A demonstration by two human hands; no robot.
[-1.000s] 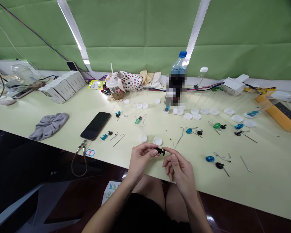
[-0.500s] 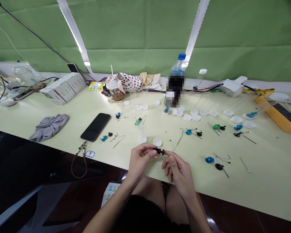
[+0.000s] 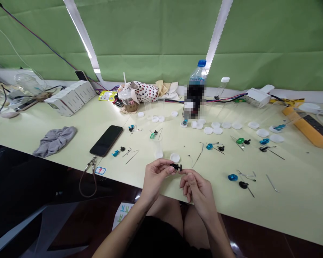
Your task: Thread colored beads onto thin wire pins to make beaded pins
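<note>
Between the thumb and fingers of my left hand (image 3: 154,179) is a small black plastic part (image 3: 176,167) with a round disc at its right end. My right hand (image 3: 200,190) holds nothing. Its index finger is stretched out to the disc, at or very near its lower edge, while the other fingers curl loosely apart. Just beyond the hands, a white round cap (image 3: 174,157) lies on the table beside a clear plastic tube (image 3: 158,147). Thin bent metal rods (image 3: 197,159) lie a little further right.
Several sets of blue, green and black parts with metal rods, such as a blue piece (image 3: 233,177), lie about the table. A phone (image 3: 106,141) and a grey scrunchie (image 3: 55,141) are at the left. Behind stand a blue-capped bottle (image 3: 198,77), more white caps (image 3: 216,127) and a yellow power strip (image 3: 308,125).
My right index fingertip has slid slightly down along the disc of the black part. My left hand keeps its hold; the things on the table have not moved.
</note>
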